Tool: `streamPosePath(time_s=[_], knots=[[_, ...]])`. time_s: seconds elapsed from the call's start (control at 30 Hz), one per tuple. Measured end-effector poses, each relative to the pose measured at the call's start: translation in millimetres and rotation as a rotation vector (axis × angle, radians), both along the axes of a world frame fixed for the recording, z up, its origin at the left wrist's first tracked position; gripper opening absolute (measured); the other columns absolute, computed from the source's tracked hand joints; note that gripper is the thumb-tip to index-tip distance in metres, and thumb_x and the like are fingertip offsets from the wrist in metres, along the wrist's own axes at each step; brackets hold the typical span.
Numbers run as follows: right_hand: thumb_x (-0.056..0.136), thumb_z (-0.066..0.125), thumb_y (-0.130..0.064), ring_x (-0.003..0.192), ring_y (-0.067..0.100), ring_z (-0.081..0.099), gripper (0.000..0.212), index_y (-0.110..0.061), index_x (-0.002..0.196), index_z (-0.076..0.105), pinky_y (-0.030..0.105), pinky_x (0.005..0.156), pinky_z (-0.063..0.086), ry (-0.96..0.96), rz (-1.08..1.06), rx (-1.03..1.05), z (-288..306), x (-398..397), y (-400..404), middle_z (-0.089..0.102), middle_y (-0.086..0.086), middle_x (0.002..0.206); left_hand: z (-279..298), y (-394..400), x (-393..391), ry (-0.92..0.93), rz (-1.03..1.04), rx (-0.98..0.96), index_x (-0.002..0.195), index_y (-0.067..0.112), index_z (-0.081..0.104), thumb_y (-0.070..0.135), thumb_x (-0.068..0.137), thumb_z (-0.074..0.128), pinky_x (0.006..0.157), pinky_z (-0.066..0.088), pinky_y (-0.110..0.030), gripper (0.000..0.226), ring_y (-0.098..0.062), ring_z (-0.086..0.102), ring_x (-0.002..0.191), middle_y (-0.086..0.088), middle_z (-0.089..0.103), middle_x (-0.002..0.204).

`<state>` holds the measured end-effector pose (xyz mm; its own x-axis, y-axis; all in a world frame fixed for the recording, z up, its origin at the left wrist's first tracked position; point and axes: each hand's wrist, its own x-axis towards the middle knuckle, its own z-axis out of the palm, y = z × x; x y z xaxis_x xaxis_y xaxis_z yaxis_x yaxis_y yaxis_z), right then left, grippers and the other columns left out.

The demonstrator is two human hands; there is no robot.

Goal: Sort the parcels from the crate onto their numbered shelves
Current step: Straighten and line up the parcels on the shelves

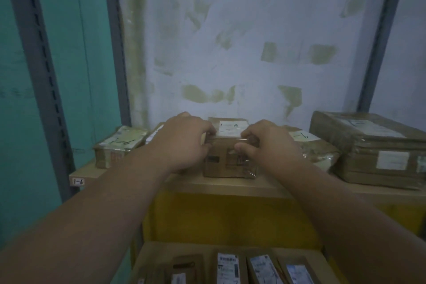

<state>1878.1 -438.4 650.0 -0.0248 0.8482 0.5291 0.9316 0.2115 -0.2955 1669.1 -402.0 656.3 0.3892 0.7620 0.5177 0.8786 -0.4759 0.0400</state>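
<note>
A small brown cardboard parcel (pixel 227 157) with a white label marked 1-6 on top stands on the shelf (pixel 230 184). My left hand (pixel 184 140) grips its left top edge and my right hand (pixel 265 143) grips its right top edge, fingers curled over the front. The shelf edge carries a tag reading 1-6 (pixel 78 181). Below, the crate (pixel 161 256) holds several upright parcels (pixel 227 267) with white labels.
Other taped parcels sit on the same shelf: one at the left (pixel 119 147), one just right of my hands (pixel 315 147) and a large one at far right (pixel 373 147). Grey slotted uprights (pixel 41 71) frame the bay. A patchy wall stands behind.
</note>
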Motion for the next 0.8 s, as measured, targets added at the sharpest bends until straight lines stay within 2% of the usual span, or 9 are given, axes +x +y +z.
streamPosePath(time_s=[0.13, 0.2, 0.3, 0.37, 0.43, 0.57, 0.7, 0.8], knots=[[0.088, 0.071, -0.047, 0.107, 0.016, 0.059, 0.034, -0.027, 0.115, 0.069, 0.042, 0.093, 0.052, 0.03, -0.038, -0.011, 0, -6, -2, 0.063, -0.006, 0.116, 2, 1, 0, 0.032, -0.03, 0.019, 0.125, 0.039, 0.06, 0.043, 0.086, 0.06, 0.091, 0.047, -0.04, 0.04, -0.019, 0.049, 0.111, 0.007, 0.066, 0.115], [0.088, 0.072, -0.045, 0.107, 0.013, 0.06, 0.034, -0.027, 0.116, 0.069, 0.036, 0.092, 0.051, 0.038, -0.027, -0.025, 2, -7, -2, 0.063, -0.007, 0.117, 3, -1, 0, 0.046, -0.046, 0.023, 0.124, 0.034, 0.062, 0.041, 0.087, 0.06, 0.089, 0.046, -0.038, 0.038, -0.019, 0.049, 0.109, 0.006, 0.065, 0.115], [0.093, 0.065, -0.044, 0.118, 0.01, 0.055, 0.04, -0.026, 0.13, 0.065, 0.022, 0.094, 0.037, 0.026, -0.007, -0.051, 3, -3, -10, 0.062, -0.01, 0.13, 1, -2, 5, 0.051, -0.043, 0.116, 0.117, 0.029, 0.065, 0.044, 0.084, 0.058, 0.085, 0.044, -0.037, 0.037, -0.02, 0.049, 0.105, 0.004, 0.065, 0.112], [0.097, 0.059, -0.044, 0.132, 0.009, 0.047, 0.046, -0.027, 0.139, 0.058, 0.019, 0.1, 0.027, 0.022, -0.022, -0.024, 3, 7, -25, 0.056, -0.009, 0.143, -4, -4, 12, 0.021, -0.042, 0.177, 0.124, 0.026, 0.061, 0.048, 0.085, 0.057, 0.091, 0.041, -0.04, 0.045, -0.023, 0.049, 0.11, 0.002, 0.063, 0.119], [0.098, 0.057, -0.043, 0.133, 0.01, 0.046, 0.047, -0.026, 0.142, 0.054, 0.019, 0.099, 0.027, 0.022, -0.066, 0.013, 4, 24, -44, 0.054, -0.008, 0.145, -12, -10, 24, -0.029, -0.085, 0.234, 0.129, 0.023, 0.059, 0.046, 0.085, 0.059, 0.095, 0.039, -0.043, 0.049, -0.026, 0.05, 0.114, 0.0, 0.061, 0.124], [0.097, 0.061, -0.038, 0.128, 0.014, 0.049, 0.04, -0.024, 0.134, 0.06, 0.021, 0.095, 0.031, -0.088, -0.203, -0.008, 8, 75, -64, 0.057, -0.006, 0.138, -24, -29, 59, -0.056, -0.206, 0.355, 0.111, 0.025, 0.064, 0.041, 0.082, 0.054, 0.086, 0.04, -0.043, 0.035, -0.025, 0.054, 0.101, 0.001, 0.062, 0.11], [0.095, 0.062, -0.035, 0.127, 0.023, 0.05, 0.039, -0.023, 0.133, 0.061, 0.033, 0.1, 0.04, -0.274, -0.272, -0.065, 14, 120, -62, 0.058, -0.001, 0.135, -38, -46, 111, -0.007, -0.305, 0.364, 0.107, 0.021, 0.065, 0.035, 0.085, 0.057, 0.078, 0.043, -0.038, 0.028, -0.022, 0.054, 0.091, 0.0, 0.061, 0.103], [0.097, 0.06, -0.033, 0.123, 0.023, 0.051, 0.04, -0.019, 0.134, 0.06, 0.033, 0.099, 0.04, -0.356, -0.211, -0.095, 17, 137, -55, 0.058, 0.003, 0.133, -47, -47, 155, -0.072, -0.344, 0.284, 0.107, 0.019, 0.066, 0.029, 0.088, 0.055, 0.073, 0.047, -0.034, 0.024, -0.022, 0.056, 0.091, -0.002, 0.059, 0.102]])
